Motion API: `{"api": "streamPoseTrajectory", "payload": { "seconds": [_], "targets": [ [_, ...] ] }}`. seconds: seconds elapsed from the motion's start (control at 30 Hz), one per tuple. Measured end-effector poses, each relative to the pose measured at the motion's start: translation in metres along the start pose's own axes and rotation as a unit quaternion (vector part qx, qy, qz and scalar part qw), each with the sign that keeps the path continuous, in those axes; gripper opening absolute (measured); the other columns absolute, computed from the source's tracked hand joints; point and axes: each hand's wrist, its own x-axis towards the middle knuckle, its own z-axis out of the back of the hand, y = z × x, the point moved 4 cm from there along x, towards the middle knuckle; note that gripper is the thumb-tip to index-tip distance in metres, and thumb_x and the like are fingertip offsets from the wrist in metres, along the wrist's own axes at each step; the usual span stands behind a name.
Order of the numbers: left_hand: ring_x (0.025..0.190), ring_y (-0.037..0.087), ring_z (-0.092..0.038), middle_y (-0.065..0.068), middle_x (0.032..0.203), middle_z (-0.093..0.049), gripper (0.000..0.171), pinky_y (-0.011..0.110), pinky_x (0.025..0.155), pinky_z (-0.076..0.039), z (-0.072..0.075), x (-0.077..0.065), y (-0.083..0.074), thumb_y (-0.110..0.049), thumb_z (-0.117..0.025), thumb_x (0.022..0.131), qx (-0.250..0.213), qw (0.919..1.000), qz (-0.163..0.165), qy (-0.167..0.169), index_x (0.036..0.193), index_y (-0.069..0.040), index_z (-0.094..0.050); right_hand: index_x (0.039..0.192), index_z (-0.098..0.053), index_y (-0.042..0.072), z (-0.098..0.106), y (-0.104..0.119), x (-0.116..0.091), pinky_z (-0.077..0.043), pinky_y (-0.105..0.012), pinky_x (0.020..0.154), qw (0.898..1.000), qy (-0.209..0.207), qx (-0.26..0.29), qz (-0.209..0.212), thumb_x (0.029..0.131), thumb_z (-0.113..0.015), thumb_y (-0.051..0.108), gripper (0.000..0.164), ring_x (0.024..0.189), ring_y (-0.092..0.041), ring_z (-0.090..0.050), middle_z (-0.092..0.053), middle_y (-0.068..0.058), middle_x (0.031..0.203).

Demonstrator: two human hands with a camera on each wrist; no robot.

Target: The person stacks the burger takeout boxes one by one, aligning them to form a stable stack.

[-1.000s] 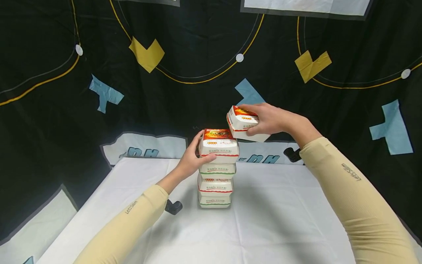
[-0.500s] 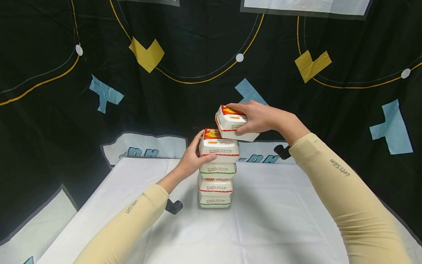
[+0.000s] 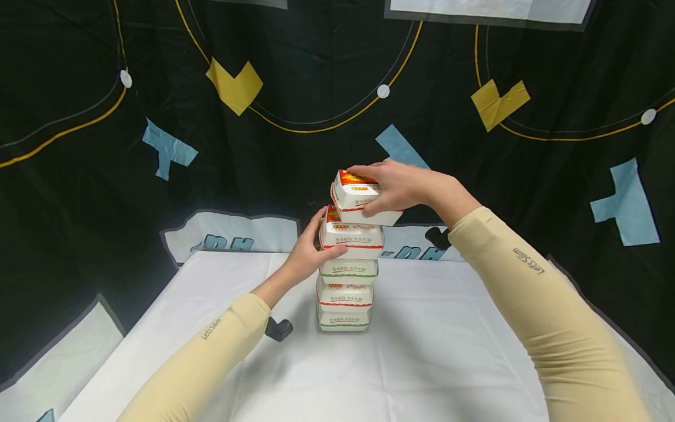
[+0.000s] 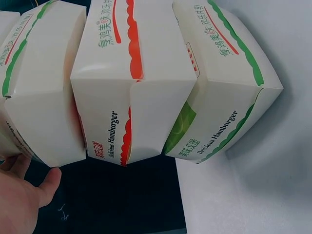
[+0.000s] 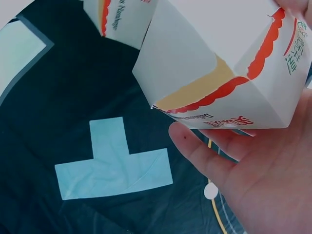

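Note:
A stack of several white paper hamburger boxes [image 3: 345, 298], with red and green scalloped trims alternating, stands upright on the white-covered table [image 3: 453, 346]. My left hand [image 3: 308, 255] grips the uppermost stacked box [image 3: 352, 239], thumb across its front and fingers along its left side. In the left wrist view, the left hand [image 4: 24, 195] shows at the lower left beside the boxes. Over the stack's top, my right hand [image 3: 406, 184] holds another red-trimmed hamburger box [image 3: 350, 199], slightly tilted and overlapping the top box's right part. The right wrist view shows this held box [image 5: 214, 63] from below.
Behind the table hangs a black cloth [image 3: 316, 158] with yellow cords, blue tape pieces [image 3: 169, 149] and yellow tape pieces [image 3: 234, 87]. White lettered panels [image 3: 232, 237] sit along the table's far edge. A black wrist device [image 3: 278, 329] shows by the left wrist.
My right hand has carried its hamburger box leftward, from beside the stack to over its top. The left hand has stayed on the top stacked box.

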Motion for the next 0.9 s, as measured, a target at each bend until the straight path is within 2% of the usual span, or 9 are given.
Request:
{"api": "streamPoseTrajectory", "payload": {
  "seconds": [0.27, 0.43, 0.63, 0.9],
  "targets": [
    [0.115, 0.015, -0.049, -0.002, 0.135, -0.038, 0.089, 0.037, 0.092, -0.046, 0.001, 0.0, -0.001, -0.028, -0.07, 0.082, 0.018, 0.9997, 0.015, 0.001, 0.147, -0.029, -0.01, 0.143, -0.026, 0.035, -0.002, 0.011, 0.008, -0.05, -0.029, 0.072, 1.0, 0.005, -0.011, -0.004, 0.073, -0.068, 0.047, 0.083, 0.109, -0.017, -0.036, -0.043, 0.001, 0.126],
    [0.117, 0.016, -0.047, -0.002, 0.137, -0.038, 0.088, 0.039, 0.094, -0.044, 0.001, -0.001, 0.0, -0.028, -0.07, 0.082, 0.018, 0.9996, 0.021, 0.002, 0.147, -0.03, -0.01, 0.144, -0.025, 0.036, -0.005, 0.015, 0.011, -0.049, -0.03, 0.073, 1.0, 0.007, -0.022, -0.013, 0.073, -0.067, 0.048, 0.084, 0.112, -0.018, -0.032, -0.039, 0.0, 0.135],
    [0.116, 0.015, -0.049, -0.006, 0.134, -0.041, 0.087, 0.038, 0.093, -0.045, -0.001, 0.0, 0.0, -0.027, -0.071, 0.082, 0.008, 0.9999, 0.014, 0.004, 0.146, -0.032, -0.012, 0.143, -0.026, 0.039, -0.006, 0.018, 0.011, -0.048, -0.032, 0.078, 1.0, 0.004, -0.028, 0.001, 0.074, -0.068, 0.049, 0.082, 0.117, -0.019, -0.029, -0.033, 0.004, 0.143],
    [0.114, 0.018, -0.05, -0.004, 0.133, -0.042, 0.086, 0.038, 0.09, -0.047, 0.0, 0.0, 0.001, -0.026, -0.07, 0.082, 0.002, 1.0, 0.008, 0.0, 0.146, -0.033, -0.014, 0.143, -0.025, 0.041, -0.006, 0.014, 0.009, -0.046, -0.037, 0.083, 1.0, 0.009, -0.016, 0.006, 0.07, -0.065, 0.065, 0.088, 0.12, -0.02, -0.027, -0.031, 0.005, 0.145]
  ]
}}
